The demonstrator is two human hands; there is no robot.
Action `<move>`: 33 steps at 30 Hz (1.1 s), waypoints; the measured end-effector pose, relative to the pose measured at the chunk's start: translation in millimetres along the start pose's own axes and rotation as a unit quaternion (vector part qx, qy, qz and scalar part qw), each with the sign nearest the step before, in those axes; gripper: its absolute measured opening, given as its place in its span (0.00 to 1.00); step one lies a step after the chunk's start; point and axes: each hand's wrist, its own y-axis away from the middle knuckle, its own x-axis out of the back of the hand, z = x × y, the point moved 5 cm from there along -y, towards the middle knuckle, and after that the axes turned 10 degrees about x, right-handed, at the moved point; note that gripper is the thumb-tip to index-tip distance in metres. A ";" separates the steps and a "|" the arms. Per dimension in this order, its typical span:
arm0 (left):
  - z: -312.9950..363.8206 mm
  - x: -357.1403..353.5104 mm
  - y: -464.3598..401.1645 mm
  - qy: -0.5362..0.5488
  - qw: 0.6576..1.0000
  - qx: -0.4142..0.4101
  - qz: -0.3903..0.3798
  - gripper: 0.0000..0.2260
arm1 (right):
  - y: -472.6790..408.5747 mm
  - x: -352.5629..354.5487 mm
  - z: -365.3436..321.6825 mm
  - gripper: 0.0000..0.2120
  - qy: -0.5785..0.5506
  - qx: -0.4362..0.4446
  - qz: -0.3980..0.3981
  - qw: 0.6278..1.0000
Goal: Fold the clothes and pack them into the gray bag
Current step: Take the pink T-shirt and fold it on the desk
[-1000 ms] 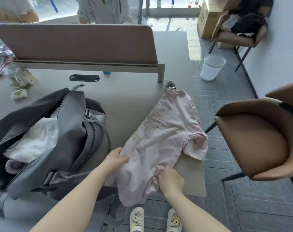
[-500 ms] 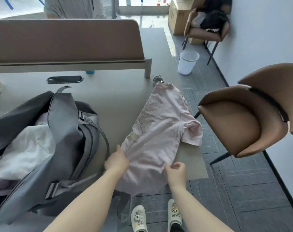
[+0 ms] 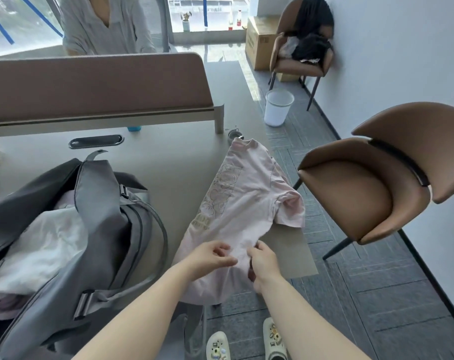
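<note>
While both hands bunch the pink T-shirt hem, left hand and right hand pinch fabric, readying a fold, gray bag gaping open leftward.

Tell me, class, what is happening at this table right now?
A person is folding a pink T-shirt spread on the table, its hem hanging over the near edge. Both hands meet at the lower part of the shirt: the left hand and the right hand each pinch the cloth there. To the left, the gray bag lies open with white clothes already inside. The shirt is not yet packed.
</note>
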 end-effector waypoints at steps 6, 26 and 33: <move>-7.7 18.6 0.1 -0.026 0.994 -0.009 0.110 0.13 | -6.0 -11.3 -20.7 0.15 -0.014 -0.005 -0.106 0.994; -31.2 77.1 -15.4 -0.030 0.957 0.102 0.270 0.09 | -2.0 -41.2 48.9 0.11 0.395 0.099 -0.110 0.906; -39.3 57.2 -18.7 -0.119 0.958 0.111 0.236 0.07 | -3.6 -18.1 40.6 0.10 0.097 0.048 -0.026 0.994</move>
